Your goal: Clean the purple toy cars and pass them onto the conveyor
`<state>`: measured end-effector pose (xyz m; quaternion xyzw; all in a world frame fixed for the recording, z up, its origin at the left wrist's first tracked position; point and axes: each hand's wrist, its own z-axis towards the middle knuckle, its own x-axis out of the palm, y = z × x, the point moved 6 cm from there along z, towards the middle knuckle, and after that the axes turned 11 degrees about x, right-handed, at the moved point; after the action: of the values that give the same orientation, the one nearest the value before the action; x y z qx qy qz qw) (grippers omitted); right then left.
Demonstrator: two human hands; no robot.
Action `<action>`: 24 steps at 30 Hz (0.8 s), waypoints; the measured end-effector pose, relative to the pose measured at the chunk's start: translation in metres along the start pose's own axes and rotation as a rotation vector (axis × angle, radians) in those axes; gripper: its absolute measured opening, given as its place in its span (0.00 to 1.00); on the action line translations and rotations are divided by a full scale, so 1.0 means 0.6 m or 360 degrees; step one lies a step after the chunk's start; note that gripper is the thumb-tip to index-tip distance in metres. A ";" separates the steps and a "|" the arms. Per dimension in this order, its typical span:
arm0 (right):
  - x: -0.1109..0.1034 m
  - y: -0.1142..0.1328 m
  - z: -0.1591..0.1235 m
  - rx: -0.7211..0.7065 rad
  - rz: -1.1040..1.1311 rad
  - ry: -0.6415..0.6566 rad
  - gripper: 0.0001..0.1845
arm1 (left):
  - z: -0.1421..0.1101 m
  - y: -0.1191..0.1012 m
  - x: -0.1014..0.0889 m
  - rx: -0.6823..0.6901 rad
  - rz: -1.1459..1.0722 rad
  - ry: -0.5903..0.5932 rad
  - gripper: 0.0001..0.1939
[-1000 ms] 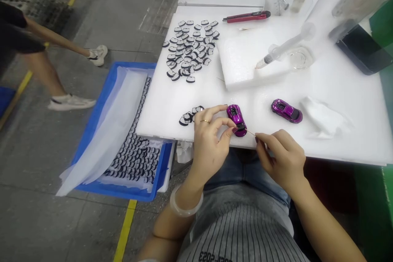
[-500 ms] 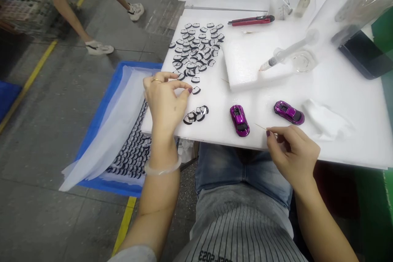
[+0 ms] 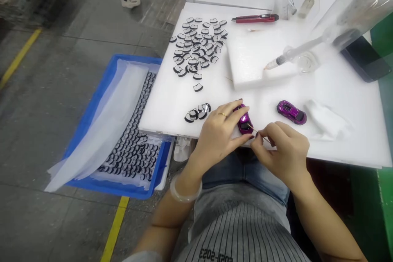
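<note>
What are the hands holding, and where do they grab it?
The left hand grips the purple toy car by its sides, on the white foam board. The right hand pinches a thin stick near its back end.

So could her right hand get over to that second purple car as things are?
Probably yes. The right hand holds a thin stick at the near car; the second purple car sits just beyond it, with bare white foam board between.

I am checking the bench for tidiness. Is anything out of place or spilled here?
Nothing is spilled. One black-and-white windscreen piece lies alone between the big heap and the small cluster. The syringe rests tilted on the foam block. The left hand holds a purple toy car.
</note>
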<state>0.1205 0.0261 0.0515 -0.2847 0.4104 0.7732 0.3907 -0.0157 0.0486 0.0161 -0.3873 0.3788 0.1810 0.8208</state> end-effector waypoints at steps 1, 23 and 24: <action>0.002 0.002 0.000 -0.0004 -0.0015 -0.0012 0.13 | -0.001 0.003 0.001 -0.0013 -0.0009 -0.0023 0.25; -0.013 -0.029 -0.005 0.0172 0.0217 -0.0116 0.12 | -0.001 0.008 -0.002 -0.0035 0.0001 -0.0168 0.26; -0.009 -0.027 -0.006 0.0157 0.0225 -0.0087 0.12 | -0.001 0.008 -0.002 -0.0037 0.0000 -0.0169 0.26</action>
<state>0.1373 0.0270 0.0472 -0.2143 0.4563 0.7851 0.3598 -0.0195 0.0513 0.0143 -0.3866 0.3327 0.2057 0.8352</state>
